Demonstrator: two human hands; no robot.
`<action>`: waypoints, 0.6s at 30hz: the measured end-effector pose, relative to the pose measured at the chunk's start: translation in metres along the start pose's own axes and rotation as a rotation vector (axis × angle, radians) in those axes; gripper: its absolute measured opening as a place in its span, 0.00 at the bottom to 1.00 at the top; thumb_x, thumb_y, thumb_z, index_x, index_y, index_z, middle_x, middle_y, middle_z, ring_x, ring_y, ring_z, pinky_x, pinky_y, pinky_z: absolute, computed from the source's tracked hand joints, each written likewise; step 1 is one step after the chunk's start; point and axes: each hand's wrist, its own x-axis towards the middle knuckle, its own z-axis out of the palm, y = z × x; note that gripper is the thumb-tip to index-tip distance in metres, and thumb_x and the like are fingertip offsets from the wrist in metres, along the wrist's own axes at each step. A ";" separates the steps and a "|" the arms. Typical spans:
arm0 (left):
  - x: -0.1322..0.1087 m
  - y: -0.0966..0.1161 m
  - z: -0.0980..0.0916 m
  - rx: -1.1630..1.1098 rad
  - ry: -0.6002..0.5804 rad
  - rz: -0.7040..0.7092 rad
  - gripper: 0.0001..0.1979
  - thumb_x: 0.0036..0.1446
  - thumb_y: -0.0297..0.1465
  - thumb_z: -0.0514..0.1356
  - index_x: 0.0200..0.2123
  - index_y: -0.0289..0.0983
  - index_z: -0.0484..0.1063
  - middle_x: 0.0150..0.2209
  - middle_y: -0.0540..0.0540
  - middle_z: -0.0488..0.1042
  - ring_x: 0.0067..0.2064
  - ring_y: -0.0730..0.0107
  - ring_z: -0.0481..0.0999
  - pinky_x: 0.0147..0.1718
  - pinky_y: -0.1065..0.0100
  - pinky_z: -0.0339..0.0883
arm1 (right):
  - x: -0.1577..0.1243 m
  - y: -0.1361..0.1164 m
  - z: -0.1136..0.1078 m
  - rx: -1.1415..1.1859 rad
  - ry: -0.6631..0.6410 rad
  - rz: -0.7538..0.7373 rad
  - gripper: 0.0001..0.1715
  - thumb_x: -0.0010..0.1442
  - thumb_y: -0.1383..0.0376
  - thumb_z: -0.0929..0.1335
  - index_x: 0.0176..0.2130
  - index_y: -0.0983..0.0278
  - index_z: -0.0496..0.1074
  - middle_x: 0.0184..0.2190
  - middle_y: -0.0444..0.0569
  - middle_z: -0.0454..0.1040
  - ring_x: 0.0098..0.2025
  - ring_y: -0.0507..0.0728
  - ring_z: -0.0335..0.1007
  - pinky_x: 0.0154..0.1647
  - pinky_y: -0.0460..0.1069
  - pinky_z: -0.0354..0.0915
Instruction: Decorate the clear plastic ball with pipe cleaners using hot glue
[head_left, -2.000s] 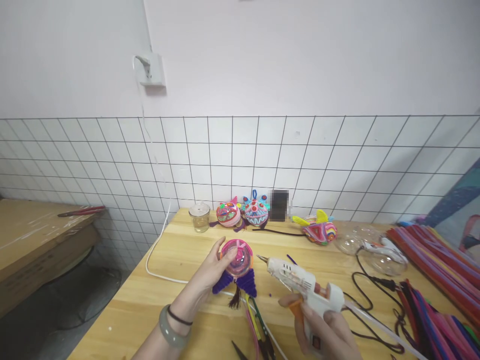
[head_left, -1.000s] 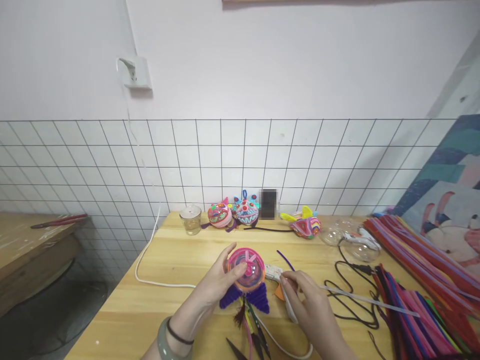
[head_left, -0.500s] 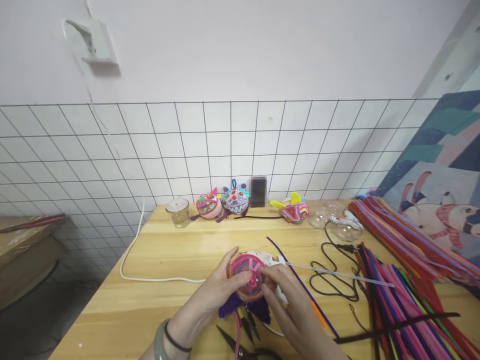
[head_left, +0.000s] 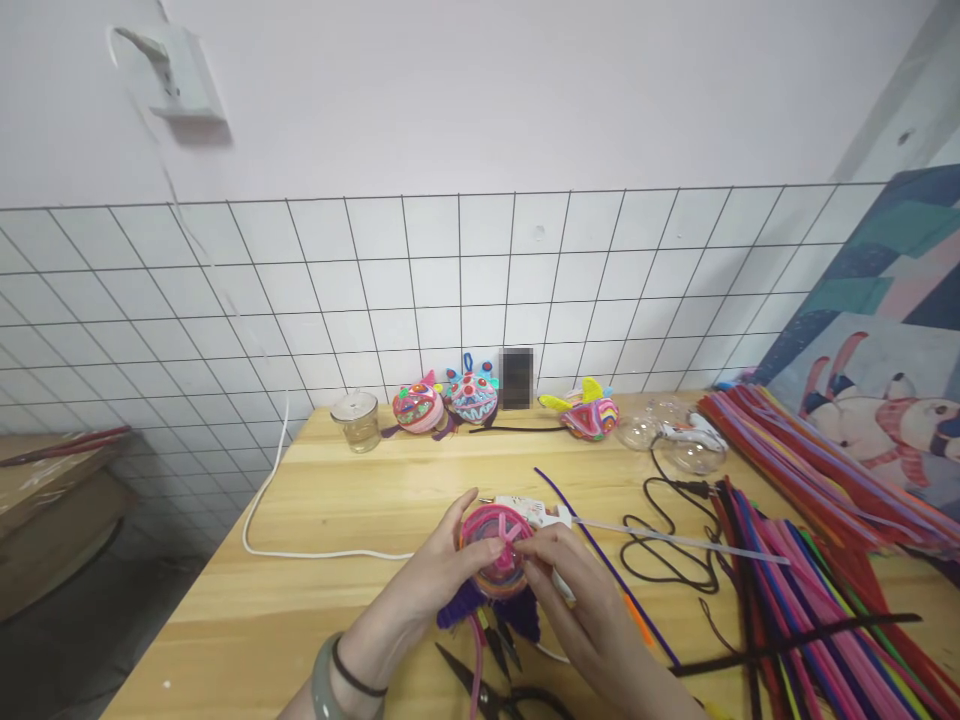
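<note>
from the head view, my left hand holds the round ornament low in the middle, just above the worktop; the thumb lies over its front and the fingers go round its far side. my right hand meets it from the other side, its fingers drawn narrow, thumb and forefinger close together by the pink piece on the ornament's front. whether they pinch that piece i cannot tell. the purple fins stick out below, toward me.

just behind the ornament lies the glue gun, partly hidden by my right hand, its glue stick reaching off to the right. a purple stem runs slantwise behind that hand. nearer me are pliers and black scissors, both partly seen.

along the back of the worktop, left to right, stand a glass, a pink fish, a blue fish touching or nearly touching it, then, apart, a striped fish beside clear balls. bundles of coloured stems spread at the right, near a looped black cord.
</note>
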 end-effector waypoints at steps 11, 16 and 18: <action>-0.006 0.007 0.005 -0.017 0.035 -0.008 0.47 0.47 0.35 0.67 0.65 0.32 0.47 0.58 0.35 0.68 0.59 0.54 0.66 0.57 0.59 0.55 | -0.003 0.005 0.003 0.041 -0.012 -0.033 0.16 0.66 0.74 0.59 0.49 0.57 0.65 0.39 0.47 0.66 0.41 0.52 0.65 0.42 0.46 0.64; -0.005 0.007 0.005 -0.009 0.066 -0.014 0.45 0.47 0.33 0.67 0.65 0.32 0.49 0.59 0.36 0.67 0.60 0.54 0.65 0.58 0.60 0.55 | -0.003 0.004 0.004 0.031 0.012 -0.034 0.17 0.66 0.75 0.60 0.49 0.57 0.65 0.38 0.47 0.67 0.41 0.53 0.66 0.41 0.46 0.65; -0.005 0.006 0.004 -0.016 0.056 -0.006 0.44 0.48 0.34 0.67 0.65 0.33 0.50 0.59 0.37 0.68 0.60 0.55 0.65 0.58 0.60 0.55 | -0.003 0.004 0.004 0.028 0.022 -0.041 0.17 0.65 0.75 0.60 0.49 0.57 0.66 0.38 0.47 0.68 0.40 0.53 0.66 0.40 0.46 0.65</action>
